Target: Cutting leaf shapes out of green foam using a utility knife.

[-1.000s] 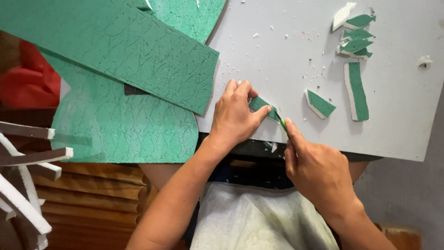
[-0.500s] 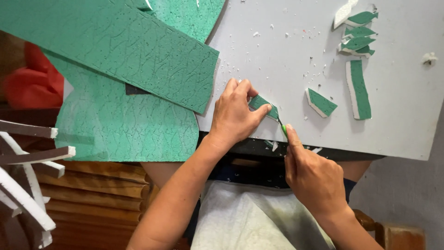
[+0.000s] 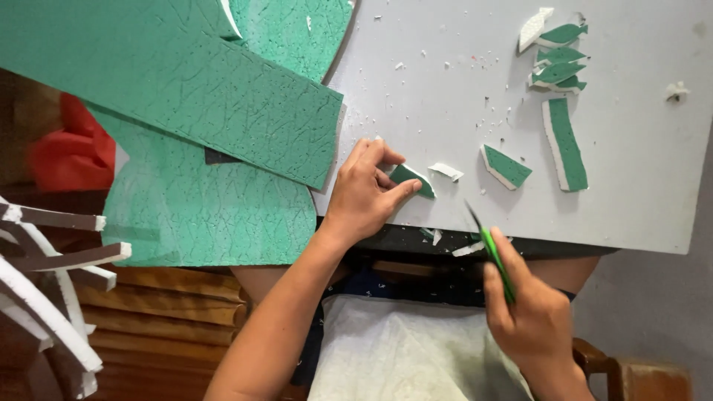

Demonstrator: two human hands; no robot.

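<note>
Green foam piece (image 3: 413, 180) is lying on the grey board (image 3: 639, 215), near its front edge. The left hand (image 3: 366, 191) is pinching this little piece with its fingers and thumb. The right hand (image 3: 529, 315) is staying apart from it, lower down, and is squeezing shut around a green knife (image 3: 492, 252) that is pointing up at the board. A small white scrap (image 3: 446, 171) is sitting just beside the piece. More cut green bits (image 3: 558, 67) are resting farther back. Big green foam sheets (image 3: 171, 104) are lying off to the left
</note>
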